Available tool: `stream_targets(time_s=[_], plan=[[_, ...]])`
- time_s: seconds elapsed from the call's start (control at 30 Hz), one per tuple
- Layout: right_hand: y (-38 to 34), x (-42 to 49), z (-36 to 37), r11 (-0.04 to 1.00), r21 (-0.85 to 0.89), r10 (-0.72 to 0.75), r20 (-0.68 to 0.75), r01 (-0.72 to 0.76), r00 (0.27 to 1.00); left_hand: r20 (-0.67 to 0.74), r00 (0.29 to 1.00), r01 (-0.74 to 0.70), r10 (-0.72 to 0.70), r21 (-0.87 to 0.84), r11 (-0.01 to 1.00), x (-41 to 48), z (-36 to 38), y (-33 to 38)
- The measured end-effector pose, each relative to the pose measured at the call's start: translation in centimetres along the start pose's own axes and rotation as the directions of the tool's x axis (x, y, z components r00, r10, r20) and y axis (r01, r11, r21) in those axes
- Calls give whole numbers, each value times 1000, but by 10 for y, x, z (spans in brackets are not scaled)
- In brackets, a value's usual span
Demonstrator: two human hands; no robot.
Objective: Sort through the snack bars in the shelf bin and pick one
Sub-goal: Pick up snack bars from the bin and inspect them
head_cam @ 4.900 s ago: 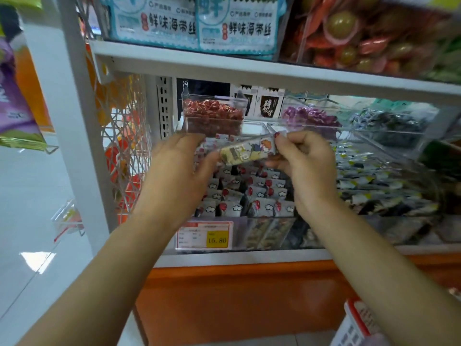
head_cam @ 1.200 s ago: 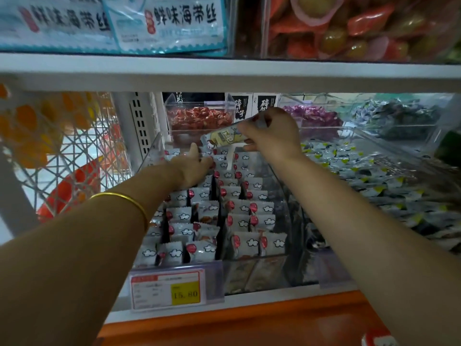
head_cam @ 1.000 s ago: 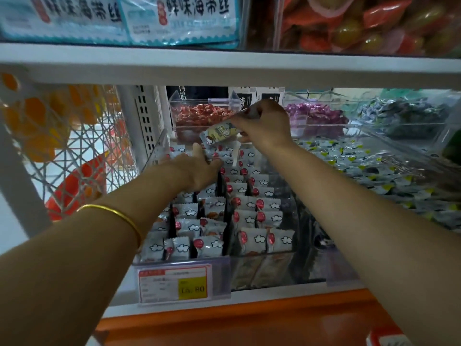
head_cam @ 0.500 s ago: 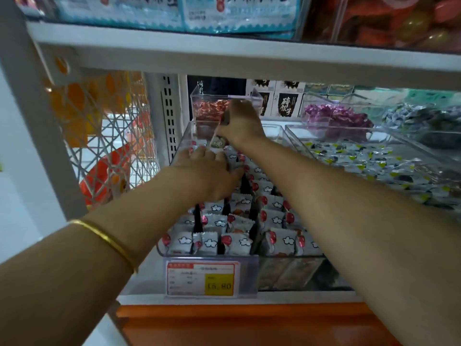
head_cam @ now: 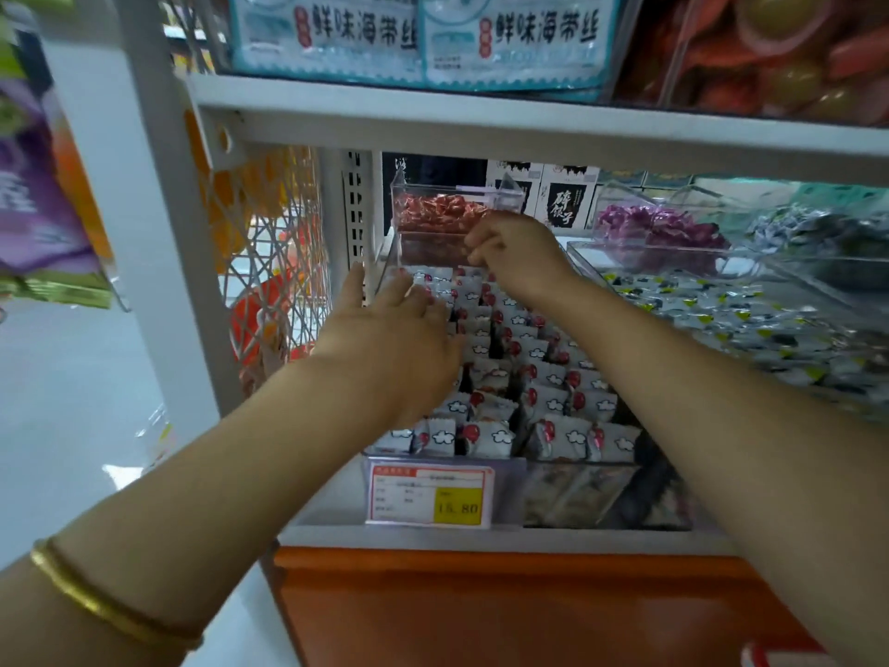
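Sorting step in hand. Left hand lay flat, fingers straight and spread, resting on the left rows of snack bars, which stood packed on edge in the clear shelf bin. Right hand hovered above the rearmost rows, fingers curled downward; could not tell whether they pinched a bar. Judgement: next move calls for parting the row beneath those fingertips, pinching 1 bar by its top edge, and lifting straight up.
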State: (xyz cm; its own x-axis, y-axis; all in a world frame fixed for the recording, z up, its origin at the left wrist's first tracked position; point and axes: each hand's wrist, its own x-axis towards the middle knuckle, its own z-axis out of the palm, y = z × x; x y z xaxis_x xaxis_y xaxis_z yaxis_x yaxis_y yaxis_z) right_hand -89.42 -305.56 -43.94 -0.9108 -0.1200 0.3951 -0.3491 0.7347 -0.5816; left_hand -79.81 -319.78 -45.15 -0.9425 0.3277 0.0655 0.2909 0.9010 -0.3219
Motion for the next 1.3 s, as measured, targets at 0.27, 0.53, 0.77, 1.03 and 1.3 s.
stream_targets(time_s=[0.27,0.53,0.77,1.03,1.3], plan=[[-15,-118,-34,987,146,-54,-60,62,997,-59,998,1,-19,-283,959,-46,11,10],[-22,-155,-19,952,-236,-168,124,194,978,-101,995,-27,-8,-340,940,-74,32,24],[-22,-153,-13,913,-369,-158,80,177,984,-126,991,0,-34,-255,967,-76,36,29],[-20,-155,-17,971,-177,-157,36,161,987,-101,992,42,-72,-268,963,-77,34,31],[-17,-166,-46,959,217,-105,-319,180,942,-198,976,11,-88,-359,933,-83,26,30]])
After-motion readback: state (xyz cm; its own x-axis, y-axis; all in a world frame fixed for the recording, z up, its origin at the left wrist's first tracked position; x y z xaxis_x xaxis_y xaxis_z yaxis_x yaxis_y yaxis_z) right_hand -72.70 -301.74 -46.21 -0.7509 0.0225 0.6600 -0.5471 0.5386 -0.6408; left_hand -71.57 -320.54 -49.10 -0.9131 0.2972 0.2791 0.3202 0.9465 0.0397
